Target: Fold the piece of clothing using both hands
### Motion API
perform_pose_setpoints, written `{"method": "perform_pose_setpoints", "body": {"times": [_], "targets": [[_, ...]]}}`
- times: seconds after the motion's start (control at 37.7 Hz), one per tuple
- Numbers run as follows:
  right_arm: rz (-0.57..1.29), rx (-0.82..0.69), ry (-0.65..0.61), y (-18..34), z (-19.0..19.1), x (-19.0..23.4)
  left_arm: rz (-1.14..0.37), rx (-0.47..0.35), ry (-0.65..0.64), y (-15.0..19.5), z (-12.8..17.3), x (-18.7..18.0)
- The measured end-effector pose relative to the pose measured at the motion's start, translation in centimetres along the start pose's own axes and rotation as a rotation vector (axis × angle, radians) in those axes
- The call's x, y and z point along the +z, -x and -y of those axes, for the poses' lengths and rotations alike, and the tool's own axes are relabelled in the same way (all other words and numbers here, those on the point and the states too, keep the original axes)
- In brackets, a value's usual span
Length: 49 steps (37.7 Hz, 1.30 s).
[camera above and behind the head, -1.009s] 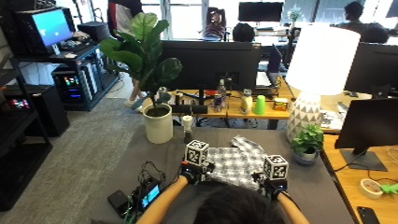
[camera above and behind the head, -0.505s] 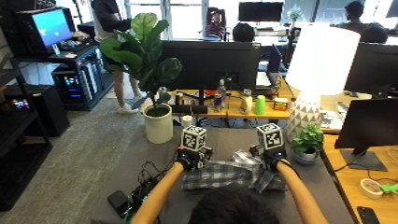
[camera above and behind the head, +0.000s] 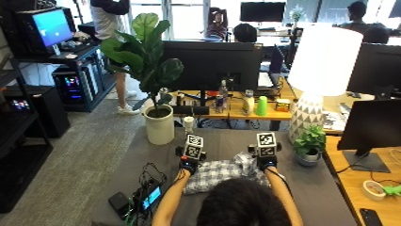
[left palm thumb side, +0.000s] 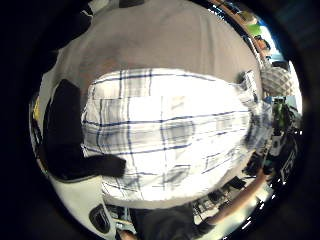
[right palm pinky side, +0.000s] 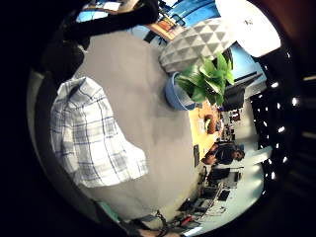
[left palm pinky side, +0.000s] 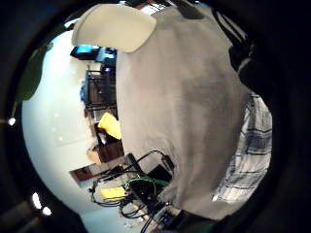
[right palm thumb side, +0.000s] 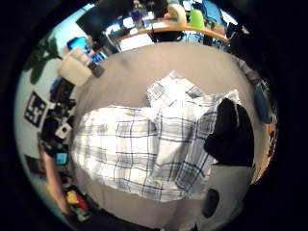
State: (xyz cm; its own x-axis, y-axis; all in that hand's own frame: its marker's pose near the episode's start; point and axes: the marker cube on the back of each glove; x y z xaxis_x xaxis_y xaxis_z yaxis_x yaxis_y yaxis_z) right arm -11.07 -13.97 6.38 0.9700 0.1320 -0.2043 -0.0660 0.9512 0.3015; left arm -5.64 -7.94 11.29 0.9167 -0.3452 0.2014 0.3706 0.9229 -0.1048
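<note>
Plaid shirt (camera above and behind the head: 219, 173) lies on the grey table (camera above and behind the head: 319, 188), long axis crosswise, between both hands. Left hand (camera above and behind the head: 187, 165) and right hand (camera above and behind the head: 268, 164) pinch its far edge (equally near).

The shirt (camera above and behind the head: 220, 173) lies on the worktop (camera above and behind the head: 156, 155) just before the person, between the 2 hands: left hand (camera above and behind the head: 188, 165) at its left edge, right hand (camera above and behind the head: 268, 163) at its right. A potted plant (camera above and behind the head: 308, 147) stands to its right, a lamp (camera above and behind the head: 318, 80) behind that.
</note>
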Motion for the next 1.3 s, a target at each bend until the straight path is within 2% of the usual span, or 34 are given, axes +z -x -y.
{"method": "perform_pose_setpoints", "body": {"times": [0.05, 0.11, 0.19, 0.27, 0.37, 0.45, 0.53, 0.64, 0.77, 0.85, 0.9, 0.96, 1.01, 1.14, 1.3], "targets": [[-0.038, 0.037, 0.018, -1.7, -0.8, -0.1, 0.044, 0.005, 0.0, -1.5, -0.1, 0.4], [-0.044, 0.096, 0.126, -3.1, -2.2, -0.2, 0.04, 0.027, -0.02, -2.5, -0.5, 0.6], [0.002, 0.208, 0.417, -5.0, -4.9, 0.3, -0.044, 0.108, -0.099, -3.7, -1.6, 0.7], [0.081, 0.314, 0.685, -6.6, -7.8, 1.4, -0.127, 0.191, -0.078, -5.1, -3.4, 1.5], [0.177, 0.396, 0.84, -7.9, -10.7, 3.4, -0.071, 0.191, 0.023, -5.9, -5.0, 3.5], [0.276, 0.443, 0.894, -8.2, -12.4, 5.0, -0.027, 0.182, 0.118, -6.3, -5.7, 5.3], [0.293, 0.48, 0.856, -8.2, -13.1, 5.9, -0.04, 0.196, 0.129, -6.7, -5.5, 6.3], [0.209, 0.514, 0.689, -8.0, -12.5, 6.7, -0.045, 0.193, 0.146, -6.5, -5.4, 6.5], [0.176, 0.591, 0.56, -8.3, -11.1, 7.1, -0.07, 0.192, 0.232, -5.6, -5.5, 5.5], [0.197, 0.641, 0.429, -9.5, -9.2, 7.6, -0.113, 0.187, 0.162, -4.6, -4.8, 3.8], [0.275, 0.618, 0.459, -9.3, -9.0, 7.2, -0.13, 0.174, 0.098, -3.6, -4.6, 2.5], [0.391, 0.567, 0.573, -8.3, -9.6, 5.9, -0.15, 0.169, 0.075, -2.7, -4.8, 1.3], [0.484, 0.547, 0.623, -7.8, -9.2, 4.9, -0.178, 0.172, 0.057, -1.9, -4.7, 0.3], [0.586, 0.479, 0.396, -8.7, -1.6, 6.5, -0.253, 0.184, 0.031, 0.5, -1.4, -0.1], [0.559, 0.35, 0.242, -3.6, 0.7, -0.5, -0.296, 0.152, -0.024, 3.2, -2.6, -2.8]]}}
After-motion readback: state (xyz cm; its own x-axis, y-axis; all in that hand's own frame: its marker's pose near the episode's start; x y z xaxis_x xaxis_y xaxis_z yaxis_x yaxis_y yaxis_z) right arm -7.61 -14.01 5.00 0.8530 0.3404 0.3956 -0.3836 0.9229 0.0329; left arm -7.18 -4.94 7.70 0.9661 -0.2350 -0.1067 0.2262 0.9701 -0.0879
